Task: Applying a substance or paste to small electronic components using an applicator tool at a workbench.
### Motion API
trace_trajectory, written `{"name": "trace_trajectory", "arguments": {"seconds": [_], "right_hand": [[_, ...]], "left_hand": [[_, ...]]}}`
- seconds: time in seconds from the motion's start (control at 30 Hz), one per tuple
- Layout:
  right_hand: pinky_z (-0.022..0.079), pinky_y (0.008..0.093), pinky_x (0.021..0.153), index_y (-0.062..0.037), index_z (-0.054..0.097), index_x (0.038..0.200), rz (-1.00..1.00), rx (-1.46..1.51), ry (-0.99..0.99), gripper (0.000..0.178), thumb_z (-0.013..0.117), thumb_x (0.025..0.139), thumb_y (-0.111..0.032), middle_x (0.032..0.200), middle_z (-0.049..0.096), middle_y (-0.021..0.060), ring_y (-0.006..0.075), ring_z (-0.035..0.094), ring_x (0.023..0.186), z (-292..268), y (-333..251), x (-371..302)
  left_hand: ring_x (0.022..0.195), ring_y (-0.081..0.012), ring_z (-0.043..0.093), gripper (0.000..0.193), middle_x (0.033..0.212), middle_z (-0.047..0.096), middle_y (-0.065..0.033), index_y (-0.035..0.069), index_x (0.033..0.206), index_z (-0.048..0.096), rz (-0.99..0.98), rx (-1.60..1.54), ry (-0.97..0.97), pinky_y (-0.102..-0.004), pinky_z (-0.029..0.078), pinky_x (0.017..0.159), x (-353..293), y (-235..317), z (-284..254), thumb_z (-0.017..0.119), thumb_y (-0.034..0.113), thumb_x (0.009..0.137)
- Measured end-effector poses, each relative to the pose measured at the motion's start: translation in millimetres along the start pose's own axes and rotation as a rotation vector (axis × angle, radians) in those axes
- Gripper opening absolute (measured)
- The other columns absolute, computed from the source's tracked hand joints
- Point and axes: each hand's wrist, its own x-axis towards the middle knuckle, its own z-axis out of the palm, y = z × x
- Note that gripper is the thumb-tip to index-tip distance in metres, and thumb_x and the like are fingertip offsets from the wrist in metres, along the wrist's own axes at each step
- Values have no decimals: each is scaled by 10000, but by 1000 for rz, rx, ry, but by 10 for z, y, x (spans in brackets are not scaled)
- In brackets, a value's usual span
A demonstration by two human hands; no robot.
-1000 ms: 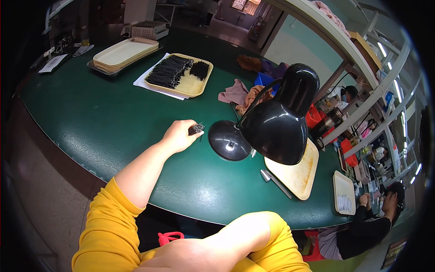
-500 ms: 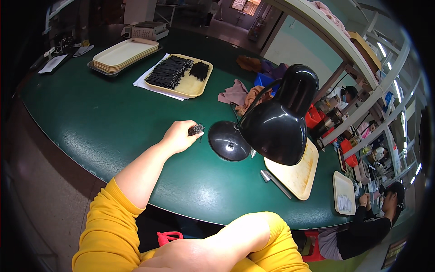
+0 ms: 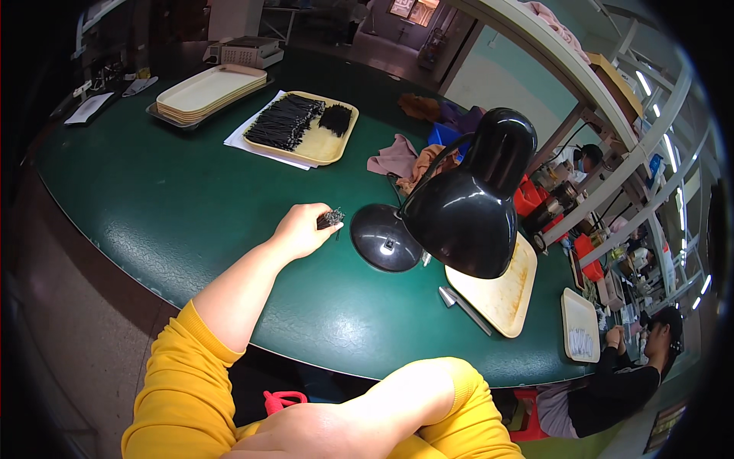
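Observation:
My left hand (image 3: 300, 231) is closed round a bundle of thin black pieces with silvery ends (image 3: 330, 219), held over the green table (image 3: 191, 206). The kind of piece is too small to tell. Just to the right of the bundle stands the round base of a black desk lamp (image 3: 388, 239). My right hand (image 3: 306, 428) is folded in close to my body at the lower edge; its fingers are hidden, so whether it holds anything does not show. Farther off, a cream tray (image 3: 321, 153) carries a wide row of thin black pieces (image 3: 279, 122) and a smaller black pile (image 3: 335, 119).
Stacked cream trays (image 3: 206, 93) stand far left. Cloths (image 3: 395, 157) lie behind the lamp. Under the lampshade (image 3: 466, 222) sits a stained tray (image 3: 508, 306) with a metal bar (image 3: 466, 312) beside it. At right, a co-worker (image 3: 638, 382) sits near another tray (image 3: 569, 306).

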Motion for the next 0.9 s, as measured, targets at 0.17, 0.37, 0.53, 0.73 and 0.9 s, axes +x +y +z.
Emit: {"name": "trace_trajectory", "arguments": {"seconds": [0.17,0.37,0.53,0.73,0.9], "right_hand": [[432,255,425,13,423,1126,1,-3,-6,330,421,821,-113,784,510,116,214,531,558,-2,4,-4],[428,258,422,12,423,1127,0,-11,-15,331,398,837,-148,784,508,115,216,530,556,-4,5,-10],[428,264,423,12,421,1130,4,-26,-3,343,390,844,-173,792,506,118,222,529,557,7,0,-20],[428,267,423,11,422,1133,-10,-16,8,348,396,837,-172,795,507,118,222,527,553,4,13,-29],[427,263,421,7,429,1129,5,-19,-7,337,406,828,-141,798,509,116,218,527,548,-8,-1,-22]], "left_hand": [[552,-164,518,236,646,567,-119,-20,812,582,3,4,6,-284,433,555,-6,-12,2,650,187,722],[544,-165,511,238,640,563,-120,-20,810,580,9,-16,2,-286,430,549,15,-15,8,652,189,720],[537,-171,509,239,636,560,-124,-19,806,579,-5,12,7,-286,429,545,-10,9,-4,653,191,720],[543,-176,518,241,637,561,-129,-20,802,579,-22,0,6,-287,432,549,3,16,4,654,194,721],[551,-179,526,242,643,565,-131,-19,806,580,-19,16,7,-290,435,554,-5,8,2,654,195,720]]}}
